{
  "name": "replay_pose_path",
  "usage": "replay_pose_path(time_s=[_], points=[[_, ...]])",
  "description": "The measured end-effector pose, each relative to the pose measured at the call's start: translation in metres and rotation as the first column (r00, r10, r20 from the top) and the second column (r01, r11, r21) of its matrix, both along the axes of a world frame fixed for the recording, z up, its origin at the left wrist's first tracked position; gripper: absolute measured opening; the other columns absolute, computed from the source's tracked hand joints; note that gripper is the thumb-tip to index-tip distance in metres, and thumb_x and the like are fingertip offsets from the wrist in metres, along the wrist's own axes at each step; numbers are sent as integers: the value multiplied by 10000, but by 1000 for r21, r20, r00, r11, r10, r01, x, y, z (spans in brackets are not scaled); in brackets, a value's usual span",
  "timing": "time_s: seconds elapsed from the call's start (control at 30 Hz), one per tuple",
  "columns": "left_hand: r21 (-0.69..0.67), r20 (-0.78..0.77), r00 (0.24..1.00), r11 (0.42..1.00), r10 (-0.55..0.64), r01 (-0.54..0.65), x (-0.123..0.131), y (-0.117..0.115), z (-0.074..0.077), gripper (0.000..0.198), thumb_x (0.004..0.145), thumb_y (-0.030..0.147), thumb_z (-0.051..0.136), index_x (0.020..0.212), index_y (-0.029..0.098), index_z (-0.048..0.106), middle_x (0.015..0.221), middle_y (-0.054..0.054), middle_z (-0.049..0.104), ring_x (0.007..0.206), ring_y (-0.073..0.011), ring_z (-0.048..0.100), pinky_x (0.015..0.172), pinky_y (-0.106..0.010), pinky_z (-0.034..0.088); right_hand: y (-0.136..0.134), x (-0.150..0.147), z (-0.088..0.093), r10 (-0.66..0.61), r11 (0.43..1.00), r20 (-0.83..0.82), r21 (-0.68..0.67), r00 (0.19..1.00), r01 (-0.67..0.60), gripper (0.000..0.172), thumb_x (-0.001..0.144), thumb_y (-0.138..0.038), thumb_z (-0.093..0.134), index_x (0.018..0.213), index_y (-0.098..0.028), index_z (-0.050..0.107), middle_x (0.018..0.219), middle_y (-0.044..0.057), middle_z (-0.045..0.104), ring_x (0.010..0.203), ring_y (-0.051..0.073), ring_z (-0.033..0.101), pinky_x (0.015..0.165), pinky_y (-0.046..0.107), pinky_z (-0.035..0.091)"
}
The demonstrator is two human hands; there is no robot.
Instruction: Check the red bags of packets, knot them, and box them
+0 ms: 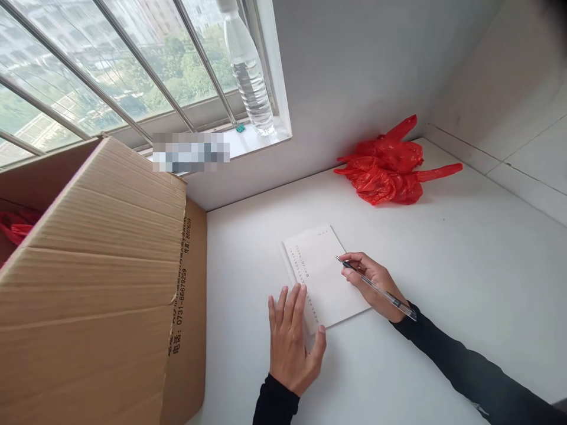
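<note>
White rectangular paper pad [334, 289] is laid flat on a smooth white tabletop [469, 295], between the two hands; its small dark script is too fine to be read. By the right hand [376, 274], a clear-barrelled pen [376, 287] is pinched between thumb and fingers above the pad; contact of its tip cannot be determined. The left hand [292, 339] is held with fingers slightly spread, fingertips at the pad's left edge. The tabletop is bounded by a grey wall [345, 77] with a barred window [133, 77], on whose white sill [245, 143] a part-filled clear plastic bottle [254, 88] is stood. Crumpled red plastic [385, 174] is placed near the wall. A brown cardboard box [88, 295] is cut off at left; red material [18, 227] inside is largely hidden. A pixelated object [190, 151] on the sill cannot be identified.
</note>
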State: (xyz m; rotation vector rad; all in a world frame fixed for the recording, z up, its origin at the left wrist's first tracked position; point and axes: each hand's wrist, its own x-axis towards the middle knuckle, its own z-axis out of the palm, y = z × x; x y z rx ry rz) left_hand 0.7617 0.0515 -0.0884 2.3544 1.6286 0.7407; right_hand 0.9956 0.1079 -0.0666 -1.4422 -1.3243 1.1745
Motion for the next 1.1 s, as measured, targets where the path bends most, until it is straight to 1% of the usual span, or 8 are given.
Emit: replay_pose_path(time_s=[0.2,0.3,0.4,0.5,0.57,0.73,0.93,1.1], points=[[66,181,957,968,228,-243,-5,91,-6,459,1033,233,395,1487,170,423,1451,-146,550,1423,-295,422,1199,-575,323,37,-21,3,-13,997,25,81,1000,11,265,963,-470,574,983,-236,696,904,21,664,772,170,588,755,319,491],[63,204,946,961,252,-269,-2,115,-14,423,1026,230,423,1441,184,491,1378,-129,606,1380,-318,459,1183,-599,333,34,-27,4,11,997,39,78,999,-14,256,959,-454,578,1052,-244,691,871,7,662,709,157,577,722,314,493],[52,208,947,964,245,-261,0,117,-15,438,1016,206,434,1449,196,497,1372,-120,609,1373,-322,458,1186,-600,323,26,-31,3,52,998,55,29,997,-53,288,962,-436,578,1178,-265,662,855,-2,671,725,162,614,738,314,517],[39,216,946,966,242,-256,2,115,-12,440,1009,196,434,1442,180,513,1363,-134,607,1358,-324,458,1192,-599,305,19,-37,4,84,996,69,-37,994,-82,195,937,-396,611,1041,-249,686,895,22,708,810,189,662,719,308,534],[33,225,943,966,244,-258,4,115,-11,438,1005,199,435,1432,172,526,1352,-141,608,1348,-325,465,1195,-600,293,17,-44,4,88,995,96,-60,991,-83,115,899,-331,645,967,-244,677,859,12,699,736,173,645,651,292,525],[14,242,937,965,251,-262,7,117,-12,439,1002,207,434,1425,151,538,1345,-145,611,1355,-322,468,1205,-580,277,17,-54,5,70,996,187,34,980,-78,24,873,-223,641,859,-241,651,705,-33,631,594,125,545,557,258,473],[-5,266,928,963,261,-269,8,116,-10,423,999,211,452,1406,167,557,1344,-134,624,1347,-310,482,1204,-564,286,17,-52,6,86,994,205,47,975,-97,100,886,-204,637,962,-245,688,786,-20,686,615,125,597,602,270,510],[-23,287,919,961,270,-276,8,116,-8,408,999,216,462,1393,191,565,1349,-119,625,1347,-306,487,1203,-568,290,14,-52,8,152,986,4,66,988,-152,95,916,-205,621,936,-241,706,830,1,688,714,146,664,661,283,552]])
